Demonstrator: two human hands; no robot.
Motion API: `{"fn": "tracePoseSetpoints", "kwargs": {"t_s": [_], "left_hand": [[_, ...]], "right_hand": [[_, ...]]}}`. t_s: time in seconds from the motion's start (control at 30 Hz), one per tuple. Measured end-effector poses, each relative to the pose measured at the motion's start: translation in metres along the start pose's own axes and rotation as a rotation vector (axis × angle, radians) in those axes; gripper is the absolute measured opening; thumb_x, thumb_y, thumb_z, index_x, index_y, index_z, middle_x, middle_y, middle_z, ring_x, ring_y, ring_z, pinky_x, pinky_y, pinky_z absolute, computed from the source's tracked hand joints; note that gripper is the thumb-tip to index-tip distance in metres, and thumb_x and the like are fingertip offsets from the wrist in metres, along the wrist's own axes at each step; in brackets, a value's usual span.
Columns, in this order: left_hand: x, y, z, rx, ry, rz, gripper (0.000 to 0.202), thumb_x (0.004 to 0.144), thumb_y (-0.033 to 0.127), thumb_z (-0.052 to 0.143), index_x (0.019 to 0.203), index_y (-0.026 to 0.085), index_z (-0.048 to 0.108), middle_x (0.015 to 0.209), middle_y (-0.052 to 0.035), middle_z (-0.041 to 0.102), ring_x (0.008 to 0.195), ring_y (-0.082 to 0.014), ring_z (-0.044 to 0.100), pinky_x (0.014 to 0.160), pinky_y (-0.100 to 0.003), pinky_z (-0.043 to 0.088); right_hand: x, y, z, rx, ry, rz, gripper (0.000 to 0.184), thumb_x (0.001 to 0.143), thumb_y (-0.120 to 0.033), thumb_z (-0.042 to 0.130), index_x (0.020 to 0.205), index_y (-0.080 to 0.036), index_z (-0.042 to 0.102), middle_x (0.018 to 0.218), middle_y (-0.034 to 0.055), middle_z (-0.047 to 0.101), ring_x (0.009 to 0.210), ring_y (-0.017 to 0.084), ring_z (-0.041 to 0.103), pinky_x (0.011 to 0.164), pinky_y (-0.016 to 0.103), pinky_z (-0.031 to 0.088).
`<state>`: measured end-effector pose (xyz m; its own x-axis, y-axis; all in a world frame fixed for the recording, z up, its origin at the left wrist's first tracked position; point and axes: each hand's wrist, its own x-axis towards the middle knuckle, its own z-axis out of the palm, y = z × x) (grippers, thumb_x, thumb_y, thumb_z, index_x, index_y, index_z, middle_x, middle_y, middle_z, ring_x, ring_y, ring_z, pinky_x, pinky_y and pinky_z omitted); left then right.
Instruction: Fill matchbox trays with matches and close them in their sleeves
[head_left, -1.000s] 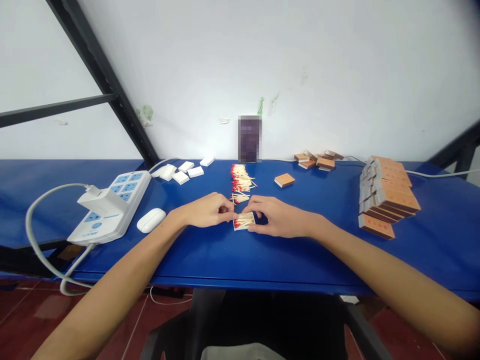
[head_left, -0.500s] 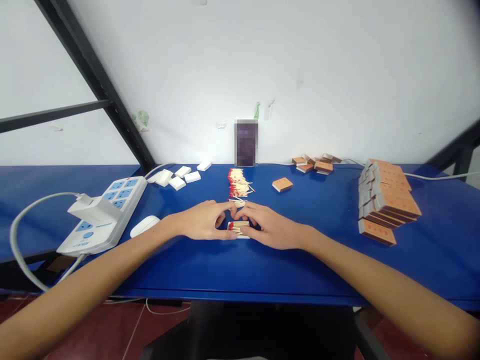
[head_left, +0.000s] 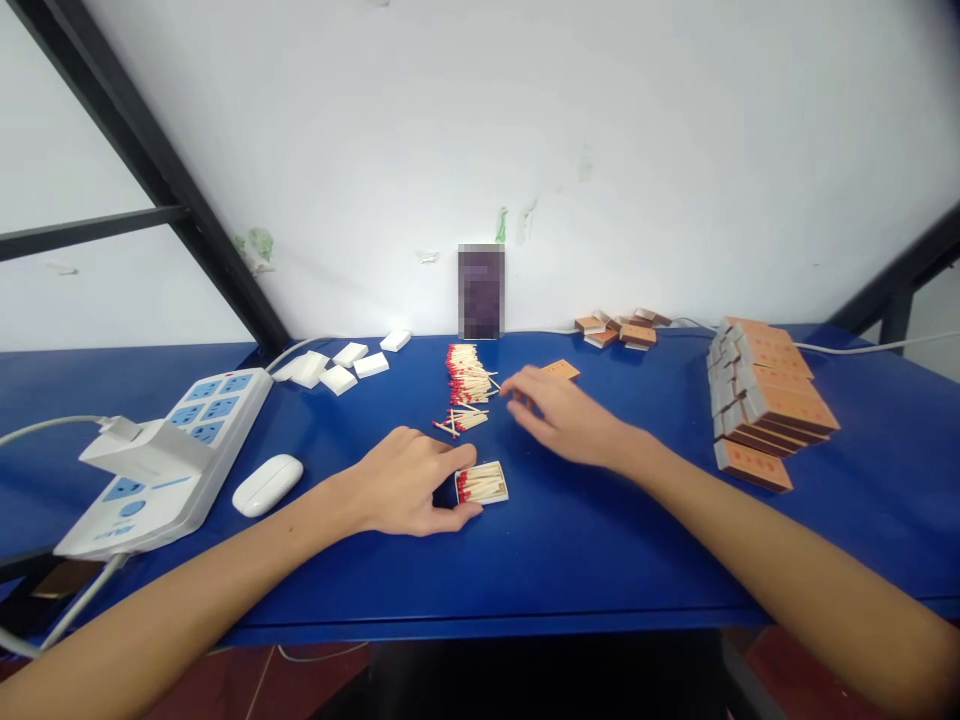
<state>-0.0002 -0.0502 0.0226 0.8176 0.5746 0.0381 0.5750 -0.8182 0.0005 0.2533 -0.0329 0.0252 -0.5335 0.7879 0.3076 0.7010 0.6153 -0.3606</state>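
A small white matchbox tray (head_left: 504, 487) filled with red-tipped matches lies on the blue table, gripped at its left end between the thumb and fingers of my left hand (head_left: 409, 482). Beyond it is a small loose group of matches (head_left: 469, 418), and behind that a larger pile of matches (head_left: 466, 375). My right hand (head_left: 566, 415) hovers just right of the pile, fingers bent and apart, with the fingertips near a stray match; nothing shows in its grasp. An orange matchbox (head_left: 562, 369) is partly covered by this hand.
Several white trays (head_left: 337, 380) lie at the back left. A power strip (head_left: 172, 460) with a plugged-in adapter and a white oval case (head_left: 268, 485) are on the left. Stacked orange matchboxes (head_left: 780, 385) stand right; more boxes (head_left: 637, 333) lie by the wall.
My right hand has left the tray and moved right and away from me, beside the match pile. My left hand and the tray are lower in view; the camera has shifted slightly.
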Motion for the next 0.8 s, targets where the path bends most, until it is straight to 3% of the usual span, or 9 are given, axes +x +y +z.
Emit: {"fn": "tracePoseSetpoints", "kwargs": {"t_s": [0.13,0.2,0.27,0.33,0.4,0.5,0.57,0.67,0.8], "left_hand": [[-0.003,0.005,0.001,0.035,0.024,0.034,0.035,0.087,0.056,0.051,0.092,0.022,0.055,0.07,-0.0003,0.066,0.061,-0.0197,0.062,0.054,-0.03,0.03],[-0.004,0.006,-0.001,0.033,0.017,0.037,0.034,0.087,0.056,0.051,0.091,0.022,0.055,0.069,0.0002,0.066,0.06,-0.0192,0.061,0.053,-0.031,0.028],[-0.005,0.008,-0.002,0.045,0.006,0.023,0.036,0.087,0.057,0.05,0.09,0.022,0.055,0.069,-0.0003,0.066,0.059,-0.0192,0.061,0.052,-0.031,0.027],[-0.006,0.011,-0.004,0.05,-0.009,0.022,0.036,0.087,0.057,0.05,0.088,0.021,0.055,0.07,-0.0007,0.066,0.058,-0.0194,0.06,0.052,-0.031,0.027],[-0.007,0.012,-0.004,0.037,-0.02,0.027,0.033,0.087,0.054,0.051,0.088,0.021,0.054,0.07,0.0001,0.066,0.058,-0.0191,0.06,0.052,-0.031,0.026],[-0.007,0.01,-0.004,0.036,-0.033,-0.001,0.032,0.087,0.053,0.051,0.087,0.021,0.053,0.07,0.0003,0.066,0.058,-0.019,0.06,0.053,-0.031,0.024],[-0.006,0.006,-0.002,0.032,-0.036,-0.014,0.033,0.087,0.054,0.051,0.086,0.021,0.053,0.071,-0.0003,0.066,0.06,-0.0197,0.061,0.053,-0.031,0.025],[-0.005,0.003,-0.001,0.015,-0.041,-0.015,0.034,0.088,0.054,0.05,0.086,0.021,0.053,0.071,-0.0008,0.066,0.061,-0.0202,0.061,0.054,-0.031,0.027],[-0.005,0.001,-0.001,-0.029,-0.057,0.03,0.03,0.091,0.051,0.05,0.09,0.021,0.052,0.075,0.0004,0.067,0.061,-0.0187,0.061,0.055,-0.031,0.027]], "right_hand": [[0.002,0.035,-0.002,-0.413,-0.005,0.18,0.053,0.091,-0.013,0.041,0.144,-0.014,0.042,0.147,0.019,0.044,0.126,0.033,0.049,0.097,0.046,0.044],[0.001,0.045,-0.003,-0.494,-0.106,0.269,0.055,0.091,-0.012,0.04,0.146,-0.013,0.041,0.148,0.0196,0.044,0.13,0.035,0.046,0.096,0.047,0.045],[-0.002,0.047,-0.008,-0.528,-0.209,0.299,0.048,0.091,-0.013,0.04,0.139,-0.012,0.048,0.136,0.019,0.055,0.124,0.035,0.051,0.092,0.046,0.046],[-0.006,0.038,-0.017,-0.54,-0.27,0.287,0.04,0.09,-0.015,0.043,0.128,-0.013,0.057,0.121,0.018,0.062,0.113,0.034,0.056,0.088,0.044,0.046],[-0.01,0.021,-0.027,-0.487,-0.329,0.227,0.036,0.087,-0.018,0.05,0.121,-0.013,0.061,0.118,0.0181,0.061,0.107,0.033,0.058,0.086,0.041,0.047],[-0.017,-0.011,-0.035,-0.233,-0.461,0.11,0.037,0.08,-0.027,0.063,0.115,-0.018,0.064,0.112,0.0118,0.062,0.091,0.024,0.063,0.079,0.035,0.048],[-0.019,-0.03,-0.034,-0.059,-0.517,0.001,0.048,0.077,-0.031,0.068,0.123,-0.021,0.06,0.108,0.0076,0.064,0.09,0.023,0.063,0.076,0.032,0.047],[-0.019,-0.046,-0.026,0.031,-0.475,-0.044,0.05,0.078,-0.034,0.066,0.126,-0.02,0.057,0.11,0.0081,0.065,0.092,0.023,0.063,0.074,0.032,0.046],[-0.016,-0.047,-0.021,0.063,-0.424,-0.045,0.055,0.079,-0.032,0.067,0.131,-0.019,0.053,0.114,0.0098,0.066,0.097,0.025,0.063,0.08,0.034,0.046]]}}
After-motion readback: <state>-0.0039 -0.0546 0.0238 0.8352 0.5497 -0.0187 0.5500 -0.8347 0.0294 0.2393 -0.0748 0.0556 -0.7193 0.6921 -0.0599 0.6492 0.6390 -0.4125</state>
